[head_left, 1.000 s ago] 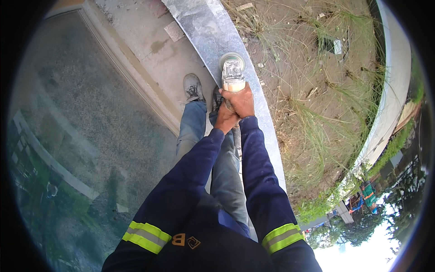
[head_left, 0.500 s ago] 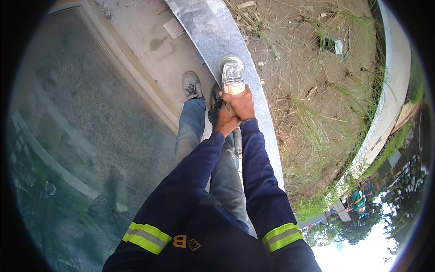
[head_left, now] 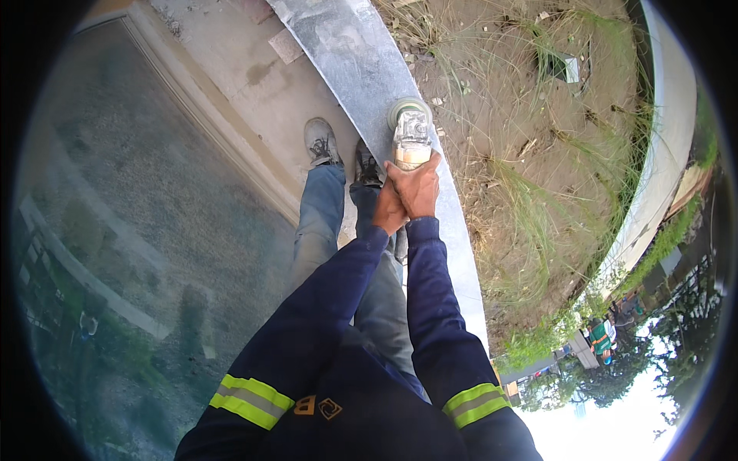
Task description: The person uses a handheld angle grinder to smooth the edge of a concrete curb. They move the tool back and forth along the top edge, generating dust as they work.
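Observation:
Both my hands are wrapped round a dusty angle grinder [head_left: 412, 138], which has a pale round disc [head_left: 400, 112] at its far end. The disc lies against the top of a curved grey concrete ledge [head_left: 361, 61], close to its right edge. My right hand [head_left: 418, 187] grips the body from the right, just behind the head. My left hand [head_left: 390, 206] closes round the rear part, lower and to the left, partly hidden by the right hand. The back end of the tool is mostly covered by my hands and sleeves.
Right of the ledge is a soil bed [head_left: 500, 115] with tufts of grass and a small box-like fixture [head_left: 567, 67]. A pale outer wall [head_left: 669, 131] curves round it. On the left, a large glass pane [head_left: 154, 192] borders the walkway [head_left: 231, 69] under my shoes. A person [head_left: 602, 338] stands far off.
The grinder and both hands have shifted a little to the right across the ledge, and the disc now sits nearer its right edge. My grip looks the same.

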Demonstrator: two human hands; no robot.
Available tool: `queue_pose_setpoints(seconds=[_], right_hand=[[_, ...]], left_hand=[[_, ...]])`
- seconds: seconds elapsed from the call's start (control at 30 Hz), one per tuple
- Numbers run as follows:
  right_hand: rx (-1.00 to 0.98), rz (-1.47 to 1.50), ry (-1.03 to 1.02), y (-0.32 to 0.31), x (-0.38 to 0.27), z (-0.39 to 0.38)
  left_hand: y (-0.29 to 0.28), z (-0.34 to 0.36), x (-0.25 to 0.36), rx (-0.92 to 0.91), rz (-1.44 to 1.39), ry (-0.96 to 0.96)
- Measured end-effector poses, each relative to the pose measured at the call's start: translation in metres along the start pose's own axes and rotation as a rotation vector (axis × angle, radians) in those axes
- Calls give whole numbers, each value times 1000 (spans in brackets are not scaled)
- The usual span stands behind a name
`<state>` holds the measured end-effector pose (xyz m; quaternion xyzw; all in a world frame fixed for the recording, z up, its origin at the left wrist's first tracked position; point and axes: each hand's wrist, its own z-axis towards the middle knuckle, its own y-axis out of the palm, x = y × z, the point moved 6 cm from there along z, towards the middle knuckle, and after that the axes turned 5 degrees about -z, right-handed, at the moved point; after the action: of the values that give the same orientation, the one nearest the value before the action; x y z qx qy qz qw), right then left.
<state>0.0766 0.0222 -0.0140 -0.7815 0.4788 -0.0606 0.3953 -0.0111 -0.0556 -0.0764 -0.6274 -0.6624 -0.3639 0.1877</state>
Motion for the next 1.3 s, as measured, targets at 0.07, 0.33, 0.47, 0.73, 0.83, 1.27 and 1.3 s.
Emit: queue_pose_setpoints(seconds=[0.07, 0.33, 0.47, 0.73, 0.83, 1.27, 1.3], right_hand=[[57, 16, -47, -5, -9, 6], [-25, 27, -179, 26, -22, -13], [-90, -39, -130, 30, -13, -36], [65, 2, -123, -4, -6, 1], [-10, -70, -207, 0, -24, 6], [41, -74, -157, -3, -2, 4], [-30, -78, -136, -1, -12, 8]], left_hand=[[-2, 9, -1, -3, 23, 26], [-30, -26, 13, 37, -143, 50], [-32, -51, -5, 66, -223, -61], [0, -6, -18, -11, -180, 29], [2, -12, 4, 84, -299, 23], [10, -11, -16, 2, -379, -8], [4, -7, -7, -3, -253, 61]])
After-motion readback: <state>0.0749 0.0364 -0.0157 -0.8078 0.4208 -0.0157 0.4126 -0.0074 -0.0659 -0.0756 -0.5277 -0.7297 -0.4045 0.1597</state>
